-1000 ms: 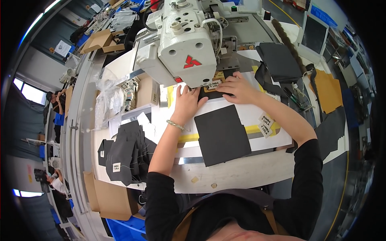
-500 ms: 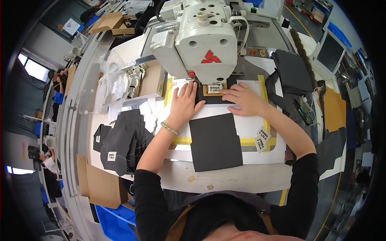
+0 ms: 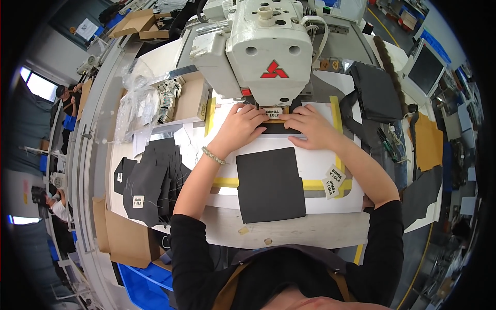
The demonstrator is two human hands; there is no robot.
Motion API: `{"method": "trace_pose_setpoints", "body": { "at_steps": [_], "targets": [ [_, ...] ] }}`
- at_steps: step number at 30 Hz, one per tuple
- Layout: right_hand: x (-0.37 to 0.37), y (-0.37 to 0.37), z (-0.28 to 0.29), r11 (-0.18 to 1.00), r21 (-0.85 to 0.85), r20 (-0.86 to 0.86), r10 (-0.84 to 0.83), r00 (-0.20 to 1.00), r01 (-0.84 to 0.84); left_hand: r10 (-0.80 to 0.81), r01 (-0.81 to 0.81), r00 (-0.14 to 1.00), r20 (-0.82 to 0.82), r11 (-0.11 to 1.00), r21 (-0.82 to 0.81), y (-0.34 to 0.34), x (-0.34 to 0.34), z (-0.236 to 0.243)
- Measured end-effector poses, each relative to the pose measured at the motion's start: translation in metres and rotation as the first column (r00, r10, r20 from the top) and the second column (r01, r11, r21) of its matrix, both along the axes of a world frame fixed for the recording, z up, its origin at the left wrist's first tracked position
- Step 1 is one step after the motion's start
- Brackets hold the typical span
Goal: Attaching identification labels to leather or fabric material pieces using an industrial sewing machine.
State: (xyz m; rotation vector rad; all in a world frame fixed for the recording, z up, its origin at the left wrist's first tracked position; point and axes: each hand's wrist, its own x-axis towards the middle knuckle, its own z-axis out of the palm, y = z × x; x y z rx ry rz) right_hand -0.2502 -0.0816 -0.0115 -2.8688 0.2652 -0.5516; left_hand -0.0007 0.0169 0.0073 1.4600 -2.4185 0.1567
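The white sewing machine head stands over a small printed white label in a tan frame, on a dark piece. My left hand rests at the label's left, fingers lying apart and slightly bent, tips touching that spot. My right hand lies at its right, fingers apart, index fingertip at the frame. Nothing shows gripped in either. Below my hands a loose black square lies on a white board edged with yellow tape, beside two loose labels.
Stacked dark pieces at left; a box of label strips and plastic bag behind them. Folded dark fabric, tools, orange sheet and screen at right. Blue bin below. Other people work far left.
Since half a second ago my left fingers have shifted slightly right and bent more, onto the label's left end. My right fingers stay beside the label.
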Motion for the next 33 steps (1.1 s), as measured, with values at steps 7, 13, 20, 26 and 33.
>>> {"method": "trace_pose_setpoints", "body": {
  "at_steps": [7,13,20,26,33],
  "targets": [
    [0.000,-0.001,0.002,1.000,0.017,0.018,0.004,1.000,-0.004,-0.051,0.051,0.996,-0.070,0.999,-0.001,-0.013,0.003,-0.002],
    [0.000,0.000,0.004,1.000,0.013,0.045,-0.005,0.999,0.004,-0.093,0.101,0.989,-0.116,0.993,0.068,-0.022,-0.004,0.000],
    [0.001,0.000,0.004,0.999,0.033,0.000,-0.019,1.000,0.019,-0.071,0.097,0.984,-0.162,0.983,0.157,-0.025,-0.005,-0.003],
    [0.003,0.000,0.002,0.999,-0.014,-0.040,-0.041,0.998,0.041,0.032,-0.027,0.997,-0.073,0.997,0.067,-0.016,-0.003,-0.012],
    [0.004,0.003,0.003,0.999,-0.026,-0.047,-0.046,0.998,0.045,-0.003,0.003,1.000,-0.031,1.000,-0.010,-0.014,-0.005,-0.014]
  ]
}}
